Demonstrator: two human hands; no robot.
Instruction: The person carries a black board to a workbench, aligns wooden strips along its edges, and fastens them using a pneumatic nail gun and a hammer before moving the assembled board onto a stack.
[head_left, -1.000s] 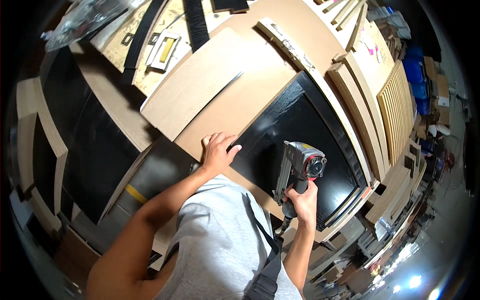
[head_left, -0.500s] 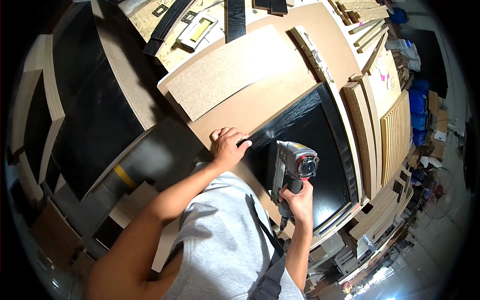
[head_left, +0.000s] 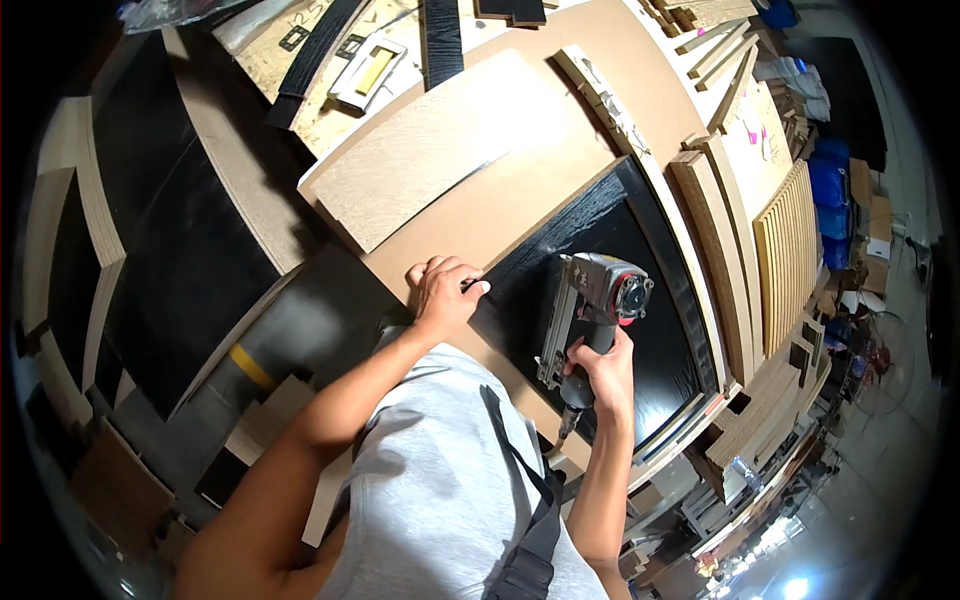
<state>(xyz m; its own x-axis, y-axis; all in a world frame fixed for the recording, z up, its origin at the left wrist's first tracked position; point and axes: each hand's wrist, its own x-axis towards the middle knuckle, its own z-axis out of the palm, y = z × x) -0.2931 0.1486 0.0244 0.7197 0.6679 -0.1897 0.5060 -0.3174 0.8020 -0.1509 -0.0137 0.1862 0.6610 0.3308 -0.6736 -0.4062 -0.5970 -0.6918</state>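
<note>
Over black panel (head_left: 530, 290), right hand (head_left: 606, 374) grips apparent nailer (head_left: 604, 284).

Nail gun (head_left: 603, 288), centre right: silver-grey, red; panel (head_left: 665, 345), centre: black; slatted board (head_left: 785, 260), right: tan-striped; shirt (head_left: 440, 460), lower centre: grey.

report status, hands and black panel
Right hand gripping nail gun over black panel. Left hand at panel's left edge. Gun hides part of panel.
</note>
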